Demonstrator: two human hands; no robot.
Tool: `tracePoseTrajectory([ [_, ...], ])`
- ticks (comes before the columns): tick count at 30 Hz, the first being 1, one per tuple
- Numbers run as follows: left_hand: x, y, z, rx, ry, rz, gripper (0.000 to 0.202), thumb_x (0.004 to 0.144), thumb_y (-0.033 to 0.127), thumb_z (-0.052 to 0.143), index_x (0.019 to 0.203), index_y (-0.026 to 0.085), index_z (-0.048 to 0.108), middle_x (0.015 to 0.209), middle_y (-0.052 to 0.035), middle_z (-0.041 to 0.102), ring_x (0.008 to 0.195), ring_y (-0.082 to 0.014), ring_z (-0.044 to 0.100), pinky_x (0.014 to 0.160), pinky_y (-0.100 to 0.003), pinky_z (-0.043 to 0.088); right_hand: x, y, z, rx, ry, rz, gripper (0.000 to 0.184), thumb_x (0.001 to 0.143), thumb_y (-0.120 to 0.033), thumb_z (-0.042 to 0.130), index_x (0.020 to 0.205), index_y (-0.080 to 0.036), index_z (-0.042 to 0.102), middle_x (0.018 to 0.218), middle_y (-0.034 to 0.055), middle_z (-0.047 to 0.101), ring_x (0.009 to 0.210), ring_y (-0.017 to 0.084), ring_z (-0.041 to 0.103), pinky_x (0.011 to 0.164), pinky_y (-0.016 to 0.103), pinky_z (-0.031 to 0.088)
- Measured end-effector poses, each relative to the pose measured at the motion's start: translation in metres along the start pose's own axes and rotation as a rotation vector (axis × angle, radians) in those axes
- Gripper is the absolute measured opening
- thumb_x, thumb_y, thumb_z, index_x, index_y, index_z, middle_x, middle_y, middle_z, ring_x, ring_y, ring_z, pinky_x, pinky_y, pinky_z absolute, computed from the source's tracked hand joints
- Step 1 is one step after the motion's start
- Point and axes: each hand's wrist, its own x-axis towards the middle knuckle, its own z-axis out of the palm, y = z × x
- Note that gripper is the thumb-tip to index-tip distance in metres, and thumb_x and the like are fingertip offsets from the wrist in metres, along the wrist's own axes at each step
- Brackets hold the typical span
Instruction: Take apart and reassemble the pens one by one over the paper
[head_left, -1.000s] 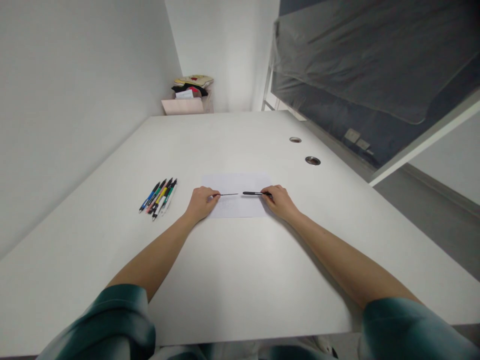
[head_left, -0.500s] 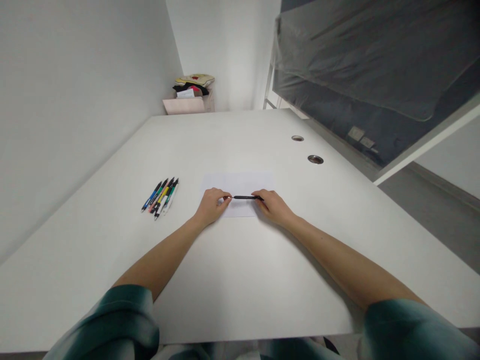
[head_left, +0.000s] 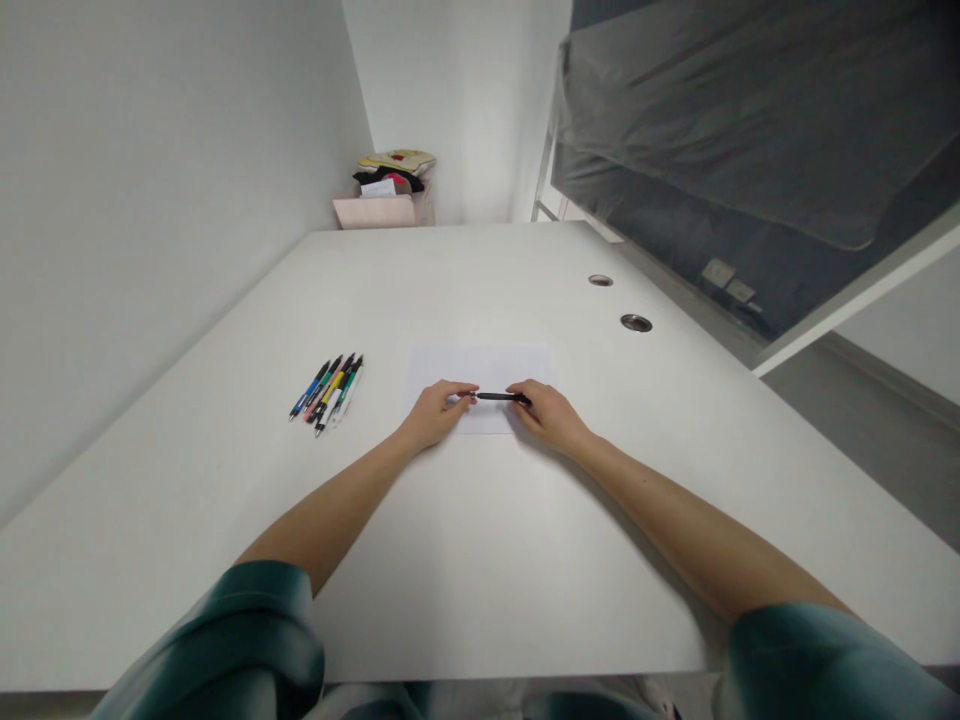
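My right hand (head_left: 551,412) is closed on a black pen (head_left: 495,397), which lies level and points left over a white sheet of paper (head_left: 480,365). Facing it, my left hand (head_left: 435,412) pinches a small dark, reddish pen part (head_left: 466,393) at the pen's left end. The fingers cover most of that part, so its exact shape is unclear. The two pieces are in line and very close; I cannot tell whether they are joined. Left of the paper lies a bunch of several pens (head_left: 328,393) with blue, green, yellow, black and white barrels.
All this is on a large white table (head_left: 450,560). Two round metal-rimmed cable holes (head_left: 636,323) sit near its right edge. A wall runs along the left. Beyond the far edge stands a pinkish box (head_left: 375,211) with cloth on top. A dark-covered bed (head_left: 720,130) stands at right.
My left hand has moved slightly right, toward the black pen, and the thin gap between the two pieces has narrowed. My right hand stays nearly in place. The view has shifted slightly.
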Motion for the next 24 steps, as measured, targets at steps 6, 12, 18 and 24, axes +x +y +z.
tracePoseTrajectory([
  [6,0.0007,0.0059,-0.0007,-0.072,-0.007,-0.070,0.017,0.083,0.026,0.059,0.094,0.017,0.068,0.090,-0.0054,0.073,0.088,-0.0186,0.067,0.076,-0.030,0.052,0.0003,-0.0016,0.0008,-0.083,0.003,0.066,0.019,0.089,-0.021,0.053,0.104,-0.018,0.064,0.092,0.0084,0.071,0.083,0.021,0.063,0.078,0.033,0.044],
  [12,0.0008,0.0029,0.0006,-0.034,0.012,-0.065,0.016,0.082,0.028,0.060,0.091,0.019,0.069,0.090,-0.0038,0.073,0.088,-0.0184,0.066,0.082,-0.032,0.052,0.0008,-0.0010,0.0032,-0.131,0.038,0.008,0.018,0.090,-0.023,0.053,0.101,-0.019,0.067,0.089,0.0073,0.072,0.084,0.021,0.063,0.082,0.035,0.040],
  [18,0.0003,0.0046,-0.0002,0.025,0.027,-0.066,0.015,0.081,0.028,0.060,0.089,0.019,0.070,0.090,-0.0037,0.073,0.089,-0.0194,0.066,0.083,-0.033,0.052,0.0009,-0.0015,0.0033,-0.167,0.054,-0.052,0.026,0.095,-0.026,0.047,0.107,-0.018,0.068,0.097,0.0102,0.071,0.088,0.022,0.061,0.076,0.033,0.040],
  [24,0.0008,0.0057,-0.0009,0.052,0.050,-0.042,0.015,0.081,0.029,0.060,0.087,0.020,0.070,0.091,-0.0040,0.073,0.089,-0.0201,0.066,0.087,-0.035,0.051,-0.0003,-0.0076,0.0016,-0.149,0.013,-0.022,0.026,0.095,-0.027,0.047,0.109,-0.017,0.066,0.093,0.0097,0.069,0.086,0.021,0.061,0.075,0.031,0.043],
])
